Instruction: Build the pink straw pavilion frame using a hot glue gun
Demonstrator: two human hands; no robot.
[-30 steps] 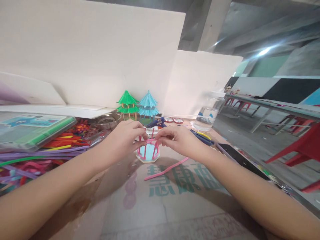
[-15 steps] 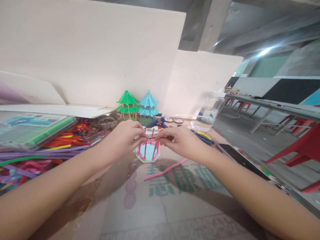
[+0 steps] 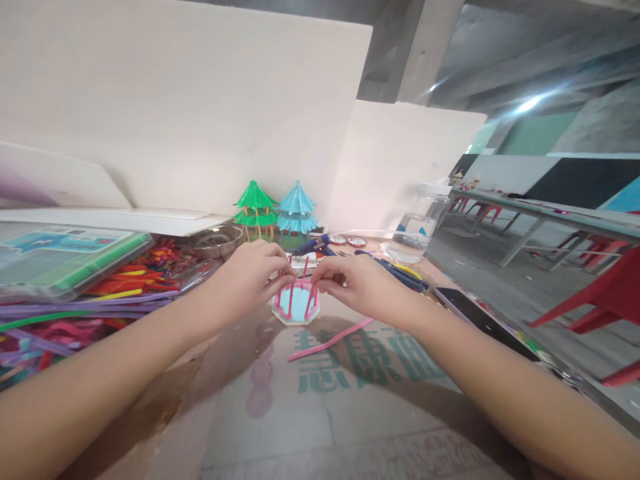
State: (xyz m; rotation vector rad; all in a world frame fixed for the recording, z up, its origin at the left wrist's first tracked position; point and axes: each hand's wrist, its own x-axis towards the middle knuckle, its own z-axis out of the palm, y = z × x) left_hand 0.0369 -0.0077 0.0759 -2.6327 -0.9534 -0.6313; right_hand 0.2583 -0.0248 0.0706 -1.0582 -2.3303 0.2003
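A small model base (image 3: 299,307) with a light blue octagonal floor, pink edging and several upright pink posts stands on the table between my hands. My left hand (image 3: 253,275) comes in from the left, its thumb and fingertips closed at the upper part of a pink post (image 3: 291,301). On the other side my right hand (image 3: 357,283) pinches at the top of another post (image 3: 309,301). The exact fingertip contact is small and partly hidden. Nearer to me lies a loose pink pipe cleaner (image 3: 327,343).
Green (image 3: 255,203) and light blue (image 3: 297,210) model pavilions stand behind. A blue glue gun (image 3: 313,246), pliers (image 3: 405,275), a phone (image 3: 483,320) and a clear water jar (image 3: 417,223) lie beyond and right. Pipe cleaners (image 3: 120,303) and a plastic case (image 3: 65,260) fill the left.
My right hand has shifted slightly left, closer to the post. My left hand and the model base look unmoved.
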